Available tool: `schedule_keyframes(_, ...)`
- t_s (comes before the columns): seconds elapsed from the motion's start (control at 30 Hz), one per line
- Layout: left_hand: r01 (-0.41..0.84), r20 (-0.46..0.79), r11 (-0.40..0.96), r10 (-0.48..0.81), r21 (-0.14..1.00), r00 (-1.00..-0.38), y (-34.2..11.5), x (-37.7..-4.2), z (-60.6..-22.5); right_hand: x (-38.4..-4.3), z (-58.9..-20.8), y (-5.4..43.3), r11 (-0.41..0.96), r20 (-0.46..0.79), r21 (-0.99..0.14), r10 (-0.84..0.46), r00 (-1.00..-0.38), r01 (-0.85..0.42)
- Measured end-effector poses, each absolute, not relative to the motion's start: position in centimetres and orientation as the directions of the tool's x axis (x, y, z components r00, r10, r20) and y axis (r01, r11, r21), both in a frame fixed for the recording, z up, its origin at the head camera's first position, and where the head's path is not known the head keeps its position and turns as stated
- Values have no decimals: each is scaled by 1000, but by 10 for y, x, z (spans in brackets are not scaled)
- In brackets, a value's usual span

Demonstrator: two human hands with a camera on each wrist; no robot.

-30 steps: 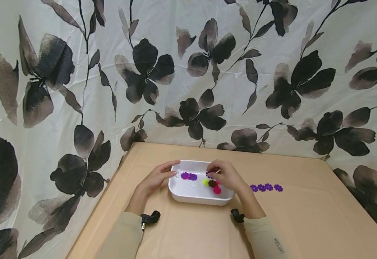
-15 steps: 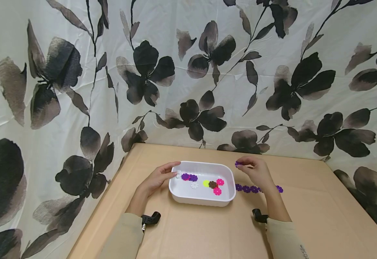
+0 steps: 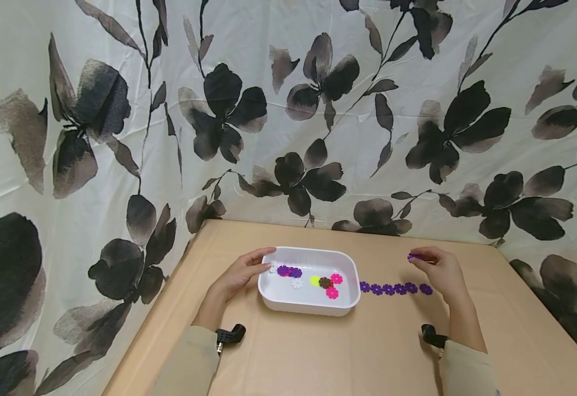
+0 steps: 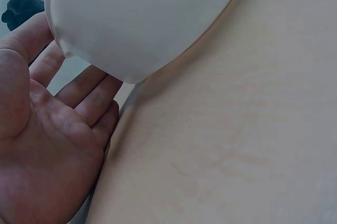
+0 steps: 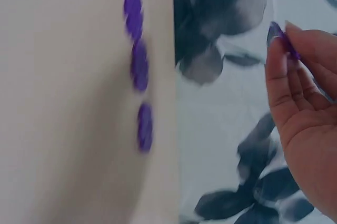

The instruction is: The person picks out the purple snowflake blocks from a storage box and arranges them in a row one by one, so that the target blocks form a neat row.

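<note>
A white tray (image 3: pixel 273 296) sits mid-table with several flower-shaped plastic pieces (image 3: pixel 325 282) in purple, pink, yellow, brown and white. My left hand (image 3: pixel 241 270) rests against the tray's left rim, fingers straight; the left wrist view shows those fingers (image 4: pixel 87 89) along the tray's wall (image 4: pixel 142 18). To the right of the tray lies a row of purple flower pieces (image 3: pixel 395 288) on the table. My right hand (image 3: pixel 439 269) hovers above the row's right end and pinches one purple flower piece (image 3: pixel 413 256), also seen as the purple flower piece (image 5: pixel 279 37) at its fingertips.
The tan table (image 3: pixel 347 352) is backed by a white curtain (image 3: pixel 288 110) printed with dark flowers, close behind the tray and along the left edge. Bare tabletop lies in front of the tray and to the far right.
My right hand left the tray with a purple piece and moved right, from over the tray to above the right end of the purple row. The left hand stayed put.
</note>
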State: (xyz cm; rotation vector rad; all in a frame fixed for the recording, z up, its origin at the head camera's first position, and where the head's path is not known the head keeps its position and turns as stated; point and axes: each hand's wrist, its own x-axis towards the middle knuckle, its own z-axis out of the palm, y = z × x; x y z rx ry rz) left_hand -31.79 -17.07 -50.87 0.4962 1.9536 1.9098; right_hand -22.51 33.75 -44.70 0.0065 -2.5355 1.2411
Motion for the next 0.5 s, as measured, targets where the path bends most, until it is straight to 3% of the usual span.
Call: schedule_keyframes(0.5, -3, -17, 29, 504, 1000, -863, -176, -316, -506, -194, -455, 390, 747, -6, -656, 132, -991, 104)
